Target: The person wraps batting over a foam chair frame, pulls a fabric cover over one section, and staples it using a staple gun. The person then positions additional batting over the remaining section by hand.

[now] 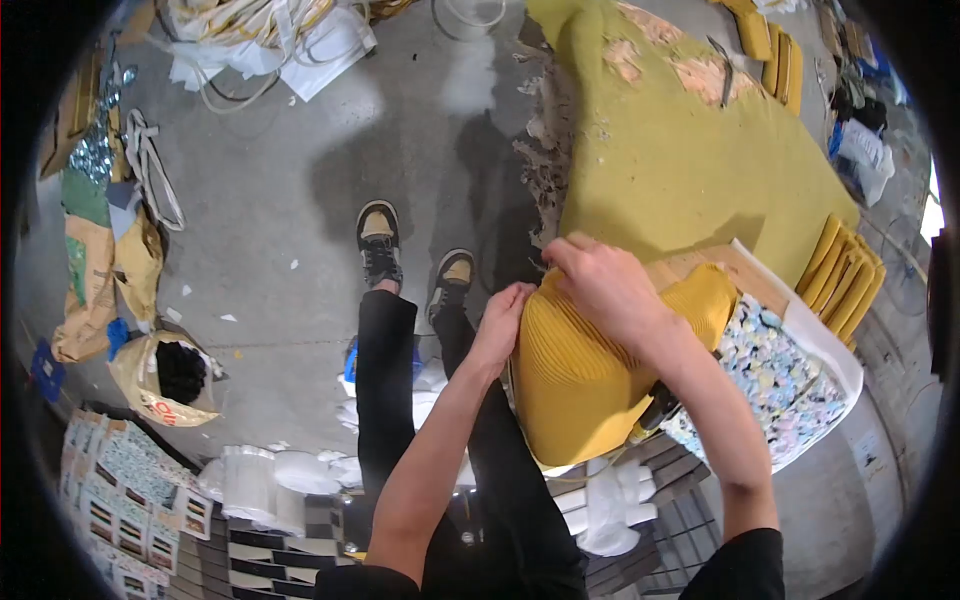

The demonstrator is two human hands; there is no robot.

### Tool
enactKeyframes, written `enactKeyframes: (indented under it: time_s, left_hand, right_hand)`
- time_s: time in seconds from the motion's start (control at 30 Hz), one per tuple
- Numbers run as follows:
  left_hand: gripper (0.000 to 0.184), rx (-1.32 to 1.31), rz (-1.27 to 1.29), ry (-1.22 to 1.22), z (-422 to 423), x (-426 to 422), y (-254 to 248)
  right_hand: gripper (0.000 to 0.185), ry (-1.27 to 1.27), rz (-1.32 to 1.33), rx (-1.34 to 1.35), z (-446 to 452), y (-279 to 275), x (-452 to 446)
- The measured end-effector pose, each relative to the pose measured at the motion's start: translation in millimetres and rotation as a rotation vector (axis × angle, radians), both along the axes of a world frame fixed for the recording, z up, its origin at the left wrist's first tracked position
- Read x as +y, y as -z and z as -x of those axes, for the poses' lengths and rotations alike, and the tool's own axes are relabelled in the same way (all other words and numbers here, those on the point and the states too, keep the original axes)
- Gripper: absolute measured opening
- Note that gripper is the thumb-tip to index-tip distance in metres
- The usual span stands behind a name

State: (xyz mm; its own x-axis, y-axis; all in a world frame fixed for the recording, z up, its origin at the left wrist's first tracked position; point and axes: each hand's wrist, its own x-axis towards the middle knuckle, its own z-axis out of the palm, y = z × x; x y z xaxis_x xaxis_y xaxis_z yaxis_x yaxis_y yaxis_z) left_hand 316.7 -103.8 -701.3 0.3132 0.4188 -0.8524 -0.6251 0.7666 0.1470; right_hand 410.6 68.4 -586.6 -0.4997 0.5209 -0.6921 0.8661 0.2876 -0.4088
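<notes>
A yellow ribbed fabric cover (570,370) lies over a padded piece beside my legs. My left hand (503,322) is closed at the cover's upper left edge, its fingers pinching the yellow fabric. Just above and to the right, my right hand (600,275) is closed over the cover's top corner; whatever its fingertips hold is too small to make out. Under my right forearm is a dark object (658,408), partly hidden. To the right sits multicoloured foam (775,365) with white cloth (835,350) around its edge.
A large green-yellow padded piece (690,180) with torn patches fills the upper right. Folded yellow pieces (845,275) lie at its right. Bags (160,375) and scraps line the left floor. White rolls (262,490) and slatted material (280,560) are below. My shoes (378,240) stand on grey floor.
</notes>
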Motion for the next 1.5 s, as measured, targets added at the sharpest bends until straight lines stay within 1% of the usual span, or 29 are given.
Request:
enactKeyframes:
  time_s: [0.03,0.1,0.13,0.2,0.23,0.3,0.33,0.4,0.5,0.53,0.6,0.63,0.67,0.73,0.8,0.87,0.93,1.0,1.07,1.1,1.13,1.2,1.23,1.27,1.3,1.33,1.4,1.47,1.5]
  left_hand:
    - [0.023,0.013,-0.002,0.033,0,-2,-2]
    - [0.020,0.623,-0.238,0.093,5,2,-7]
    - [0.018,0.621,-0.244,0.107,18,18,-29]
    - [0.026,0.457,-0.338,0.177,30,40,-58]
    - [0.026,0.462,-0.368,0.235,30,46,-67]
    - [0.037,0.445,-0.678,0.434,29,52,-83]
    - [0.037,0.436,-0.711,0.502,30,56,-88]
    - [0.045,0.508,-0.742,0.741,28,66,-97]
    - [0.035,0.481,-0.717,1.007,26,104,-122]
    - [0.033,0.657,-0.815,0.916,18,111,-129]
    - [0.023,0.923,-0.989,0.774,7,115,-153]
    - [0.017,1.011,-1.079,0.721,-4,117,-170]
    - [0.017,0.965,-1.134,0.788,-15,113,-183]
    - [0.012,0.676,-1.564,0.869,-33,95,-211]
    - [0.012,0.537,-1.939,1.329,-64,62,-251]
    - [0.011,0.146,-1.873,1.777,-103,10,-271]
    - [0.019,-0.240,-1.990,1.917,-131,-48,-262]
    - [0.016,-0.621,-2.121,2.009,-171,-98,-241]
    - [0.017,-0.542,-2.295,2.344,-198,-146,-221]
    - [0.018,-0.587,-2.466,2.494,-211,-161,-198]
    - [0.019,-0.639,-2.650,2.628,-218,-166,-169]
    - [0.021,-0.930,-2.868,2.852,-228,-167,-123]
    - [0.021,-1.051,-2.900,2.846,-228,-172,-119]
    - [0.020,-1.044,-2.769,3.027,-228,-175,-116]
    - [0.020,-1.011,-2.643,3.193,-229,-180,-113]
    - [0.020,-1.097,-2.685,3.188,-231,-186,-110]
    - [0.023,-0.836,-2.311,3.410,-225,-184,-110]
    - [0.026,-0.889,-2.408,3.393,-216,-184,-115]
    - [0.026,-0.958,-2.413,3.386,-212,-183,-117]
  right_hand:
    - [0.023,0.070,-0.168,0.055,3,-23,-1]
    - [0.029,0.351,-0.506,0.284,9,-82,-20]
    - [0.034,0.399,-0.671,0.452,-3,-103,-51]
    - [0.031,0.481,-0.303,0.478,-30,-148,-141]
    - [0.028,0.623,-0.199,0.493,-31,-159,-179]
    - [0.021,0.833,0.006,0.451,-29,-175,-252]
    - [0.017,0.903,0.108,0.387,-28,-180,-288]
    - [0.015,1.082,0.134,0.371,-24,-185,-342]
    - [0.011,1.545,0.260,0.289,-2,-167,-416]
    - [0.011,1.736,0.313,0.274,7,-152,-435]
    - [0.012,1.933,0.163,0.217,34,-121,-466]
    - [0.015,2.158,0.283,0.342,43,-111,-469]
    - [0.017,2.379,0.393,0.482,48,-101,-471]
    - [0.018,2.573,0.346,0.571,73,-74,-476]
    - [0.019,2.754,0.302,0.675,95,-52,-473]
    - [0.019,3.089,0.317,0.977,109,-30,-460]
    - [0.019,3.237,0.263,1.167,130,-11,-447]
    - [0.019,3.345,0.146,1.364,133,17,-431]
    - [0.019,3.356,-0.071,1.609,151,29,-405]
    - [0.021,3.362,-0.059,1.641,139,26,-400]
    - [0.021,3.402,-0.103,1.699,133,28,-393]
    - [0.025,3.424,-0.463,1.785,126,36,-377]
    - [0.029,3.469,-0.550,1.847,124,43,-369]
    - [0.029,3.505,-0.618,1.884,123,50,-358]
    - [0.031,3.472,-0.888,1.814,120,60,-347]
    - [0.033,3.422,-1.142,1.726,111,64,-343]
    - [0.037,3.490,-1.204,1.844,111,62,-325]
    - [0.026,3.578,-1.443,1.671,106,71,-313]
    - [0.026,3.587,-1.480,1.710,108,75,-302]
